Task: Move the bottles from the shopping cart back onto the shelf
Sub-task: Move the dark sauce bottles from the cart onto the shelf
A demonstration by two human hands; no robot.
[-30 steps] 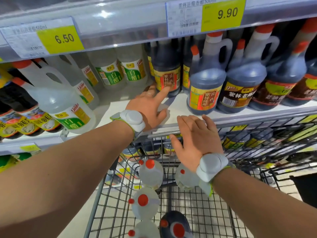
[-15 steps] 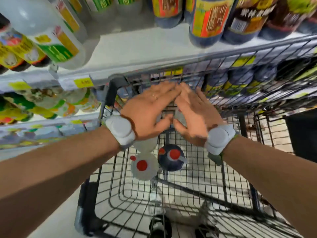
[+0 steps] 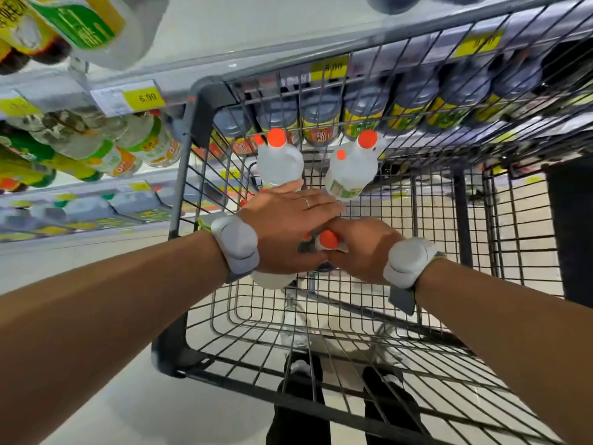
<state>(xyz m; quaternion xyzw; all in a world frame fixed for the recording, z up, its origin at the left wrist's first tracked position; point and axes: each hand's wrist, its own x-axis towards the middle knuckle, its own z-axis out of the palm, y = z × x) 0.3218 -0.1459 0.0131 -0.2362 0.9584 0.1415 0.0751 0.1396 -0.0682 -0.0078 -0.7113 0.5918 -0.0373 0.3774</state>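
Inside the wire shopping cart (image 3: 205, 94), two clear bottles with orange caps, one on the left (image 3: 279, 162) and one on the right (image 3: 351, 170), stand at the far end. My right hand (image 3: 364, 250) is curled around the neck of a dark bottle (image 3: 327, 242) with an orange cap; most of that bottle is hidden. My left hand (image 3: 288, 226) lies flat with its fingers stretched out, over the right hand's fingers. Another clear bottle (image 3: 272, 281) shows just under my left wrist. The white shelf (image 3: 231, 30) is above the cart.
Dark bottles with yellow labels (image 3: 414, 104) line the lower shelf behind the cart's far wall. Clear and green-labelled bottles (image 3: 106, 146) fill the shelves to the left. Yellow price tags (image 3: 144, 97) run along the shelf edge. My legs and shoes (image 3: 298, 370) show below the cart.
The view has tilted down from the shelf into the cart. Both hands dropped from the cart's far rim into the basket, and the right hand closed on the dark bottle's neck.
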